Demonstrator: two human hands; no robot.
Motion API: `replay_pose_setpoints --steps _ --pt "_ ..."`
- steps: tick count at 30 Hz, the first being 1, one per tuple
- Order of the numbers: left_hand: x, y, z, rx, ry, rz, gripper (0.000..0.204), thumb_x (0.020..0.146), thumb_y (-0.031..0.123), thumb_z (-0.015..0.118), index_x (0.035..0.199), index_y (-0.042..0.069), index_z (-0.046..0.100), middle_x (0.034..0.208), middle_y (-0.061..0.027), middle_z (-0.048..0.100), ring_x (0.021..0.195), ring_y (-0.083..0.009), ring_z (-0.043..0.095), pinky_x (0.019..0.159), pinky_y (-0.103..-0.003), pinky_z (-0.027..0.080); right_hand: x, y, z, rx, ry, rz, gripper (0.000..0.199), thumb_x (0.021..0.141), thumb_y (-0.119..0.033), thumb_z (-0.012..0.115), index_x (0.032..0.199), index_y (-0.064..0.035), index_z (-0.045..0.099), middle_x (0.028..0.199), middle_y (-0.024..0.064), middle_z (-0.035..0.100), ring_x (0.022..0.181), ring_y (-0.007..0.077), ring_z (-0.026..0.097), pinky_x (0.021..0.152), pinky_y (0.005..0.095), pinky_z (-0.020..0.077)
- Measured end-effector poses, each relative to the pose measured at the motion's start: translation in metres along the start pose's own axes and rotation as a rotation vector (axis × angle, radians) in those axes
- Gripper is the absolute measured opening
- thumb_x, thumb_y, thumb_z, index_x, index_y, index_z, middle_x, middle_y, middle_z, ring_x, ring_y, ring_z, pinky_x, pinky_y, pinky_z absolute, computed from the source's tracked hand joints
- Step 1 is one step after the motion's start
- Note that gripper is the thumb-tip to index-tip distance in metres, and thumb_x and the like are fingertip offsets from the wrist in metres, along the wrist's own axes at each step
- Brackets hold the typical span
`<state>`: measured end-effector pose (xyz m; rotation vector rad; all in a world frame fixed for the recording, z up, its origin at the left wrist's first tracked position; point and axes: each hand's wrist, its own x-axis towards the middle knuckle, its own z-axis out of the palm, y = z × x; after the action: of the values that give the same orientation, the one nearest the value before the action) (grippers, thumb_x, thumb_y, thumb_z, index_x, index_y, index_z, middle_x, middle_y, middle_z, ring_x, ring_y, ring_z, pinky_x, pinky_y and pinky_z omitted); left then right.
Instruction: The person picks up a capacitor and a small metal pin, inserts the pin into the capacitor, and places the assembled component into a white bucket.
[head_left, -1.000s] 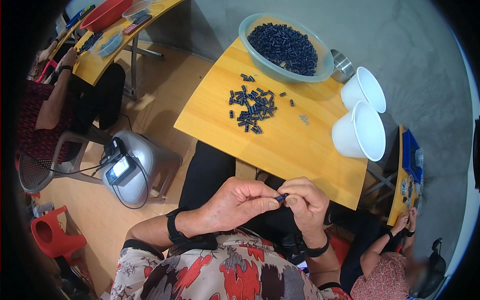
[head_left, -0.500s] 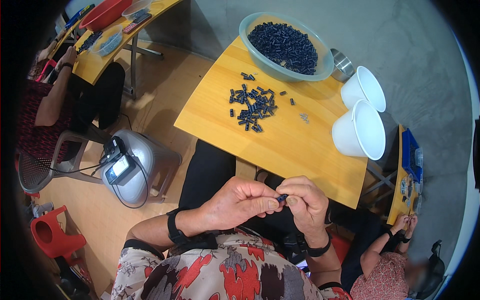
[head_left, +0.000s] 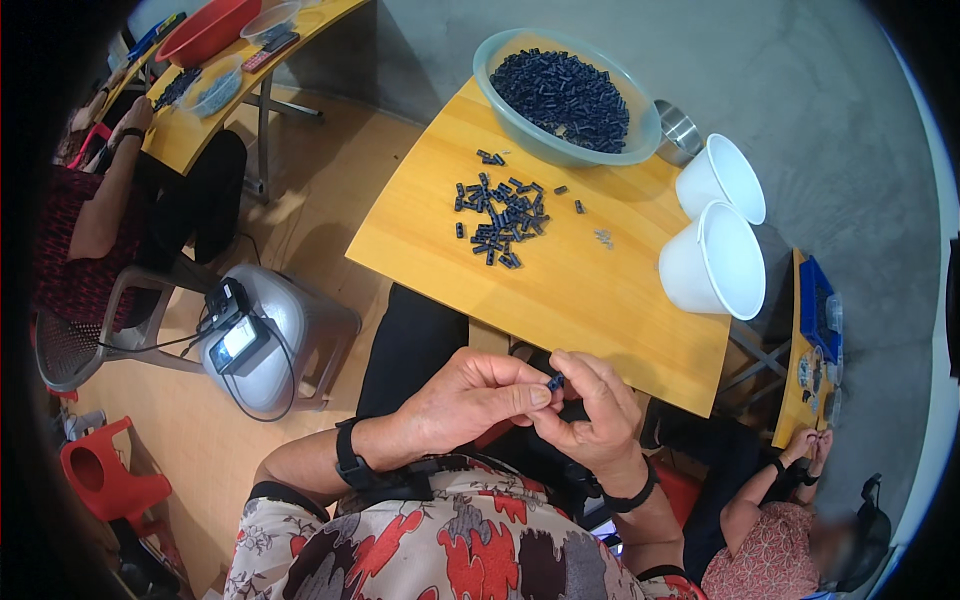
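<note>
A small dark blue plastic piece (head_left: 556, 382) is pinched between the thumb and fingers of my left hand (head_left: 485, 392), above my lap. My right hand (head_left: 598, 412) is right beside it, thumb and forefinger spread apart, the forefinger's tip close to the piece. Whether that fingertip touches it, I cannot tell. On the yellow table (head_left: 600, 330) beyond my hands lies a loose pile of similar dark blue pieces (head_left: 505, 222). A few tiny pale parts (head_left: 604, 239) lie to the right of the pile.
A wide translucent basin (head_left: 640, 150) full of dark pieces stands at the table's far side. Beside it are a metal bowl (head_left: 678, 132) and two white buckets (head_left: 712, 260). A grey stool (head_left: 290, 340) with devices stands at left. Other people sit at tables on both sides.
The right thumb and forefinger have spread from their pinch on the piece. My left hand keeps hold of it, slightly farther left and higher.
</note>
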<state>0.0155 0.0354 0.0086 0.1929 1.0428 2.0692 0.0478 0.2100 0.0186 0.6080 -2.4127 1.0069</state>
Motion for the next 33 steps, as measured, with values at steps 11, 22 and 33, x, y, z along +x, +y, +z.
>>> replay_pose_setpoints --steps 11,22,33 --pt "-0.004 0.008 -0.001 -0.049 0.010 -0.085 0.022 0.092 0.017 0.054 0.099 0.000 0.066 0.084 -0.0034 0.066 0.075 -0.0056 0.056 0.068 -0.021 0.047 0.001 -0.003 0.003 -0.013 -0.003 -0.009 0.033 0.072 -0.006 0.072 0.102 0.0016 0.061 0.084 0.0107 0.062 0.061 0.0122 0.059 0.052 0.0217 0.0496" --pt "-0.007 0.013 0.008 0.141 -0.022 0.011 0.017 0.089 0.009 0.055 0.096 -0.004 0.064 0.083 -0.0037 0.066 0.077 -0.0047 0.057 0.070 -0.020 0.047 0.003 0.003 0.004 -0.118 0.057 -0.197 0.035 0.075 -0.018 0.073 0.100 0.0027 0.058 0.073 0.0074 0.058 0.053 0.0174 0.055 0.049 0.0278 0.0454" --pt "-0.001 0.009 0.010 0.126 0.016 0.014 0.015 0.089 0.006 0.053 0.092 -0.004 0.064 0.080 -0.0031 0.065 0.073 -0.0045 0.056 0.067 -0.019 0.047 -0.001 0.009 0.004 -0.135 0.027 -0.218 0.033 0.077 -0.017 0.071 0.099 0.0042 0.058 0.078 0.0094 0.060 0.056 0.0189 0.057 0.049 0.0279 0.0468"
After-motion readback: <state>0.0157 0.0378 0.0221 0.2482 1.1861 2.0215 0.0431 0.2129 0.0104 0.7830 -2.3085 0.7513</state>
